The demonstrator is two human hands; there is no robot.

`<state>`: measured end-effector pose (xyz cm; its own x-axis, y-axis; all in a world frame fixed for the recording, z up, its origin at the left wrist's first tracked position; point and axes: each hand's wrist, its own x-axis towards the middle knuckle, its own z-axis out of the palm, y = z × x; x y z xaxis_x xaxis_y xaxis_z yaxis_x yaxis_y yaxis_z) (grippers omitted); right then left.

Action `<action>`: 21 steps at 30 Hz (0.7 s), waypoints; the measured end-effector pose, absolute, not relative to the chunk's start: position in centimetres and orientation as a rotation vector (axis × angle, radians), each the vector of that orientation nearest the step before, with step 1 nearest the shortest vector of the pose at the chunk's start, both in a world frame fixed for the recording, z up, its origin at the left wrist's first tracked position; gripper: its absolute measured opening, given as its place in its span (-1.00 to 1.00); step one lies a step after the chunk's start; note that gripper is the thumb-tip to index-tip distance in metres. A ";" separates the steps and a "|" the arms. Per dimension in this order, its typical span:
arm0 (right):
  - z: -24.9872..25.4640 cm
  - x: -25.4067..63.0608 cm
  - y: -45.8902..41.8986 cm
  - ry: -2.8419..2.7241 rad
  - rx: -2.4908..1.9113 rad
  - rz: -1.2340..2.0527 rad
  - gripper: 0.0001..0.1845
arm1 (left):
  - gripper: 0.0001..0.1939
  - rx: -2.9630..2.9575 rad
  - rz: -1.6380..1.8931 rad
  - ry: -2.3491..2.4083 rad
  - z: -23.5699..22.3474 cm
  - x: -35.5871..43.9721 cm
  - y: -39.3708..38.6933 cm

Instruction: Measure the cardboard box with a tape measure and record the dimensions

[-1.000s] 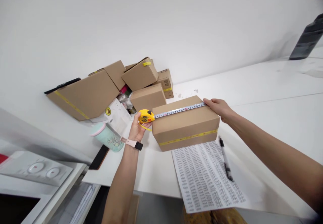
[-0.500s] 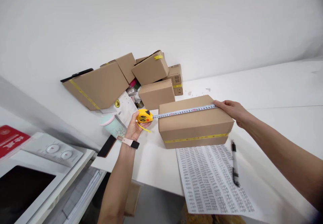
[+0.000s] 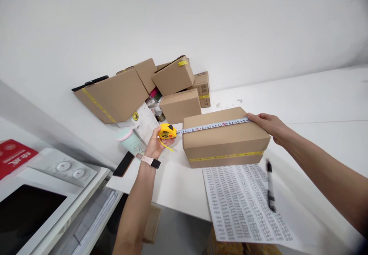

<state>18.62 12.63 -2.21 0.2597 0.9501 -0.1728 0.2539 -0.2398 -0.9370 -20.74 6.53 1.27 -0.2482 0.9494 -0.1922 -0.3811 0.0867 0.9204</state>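
A closed cardboard box (image 3: 224, 142) with a yellow tape strip lies on the white table. My left hand (image 3: 156, 144) is closed around a yellow tape measure (image 3: 167, 131) just left of the box. From its case the metal blade (image 3: 212, 126) runs across the box's top face to the right edge. There my right hand (image 3: 266, 125) pinches the blade's end against the box edge. A yellow strap (image 3: 166, 145) dangles from the case below my left fingers. Under the box's near side is a printed sheet (image 3: 244, 205), with a black-and-clear pen (image 3: 270, 186) lying on its right part.
Several cardboard boxes (image 3: 181, 107) are stacked against the wall at the back left. A mint cup (image 3: 131, 141) with a pink rim and a dark flat object (image 3: 123, 164) sit left of my left hand. A white microwave (image 3: 60, 182) stands at the lower left, beyond the table edge.
The whole view has shifted slightly, so things appear a little further right. Both hands, the tape measure and the box keep the same places relative to each other.
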 end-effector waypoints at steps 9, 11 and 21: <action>-0.5 20.1 13.5 -1.244 -1.601 1.122 -0.60 | -0.63 1.003 1.542 1.024 3.1 -15.9 0.5; 0.6 20.6 13.6 -1.276 -1.487 1.136 -0.61 | -0.60 1.082 1.465 1.024 2.5 -14.3 -1.8; 5.4 15.0 12.3 -1.801 -0.977 1.321 -0.52 | -0.22 0.815 0.860 0.619 -5.6 -4.3 -7.7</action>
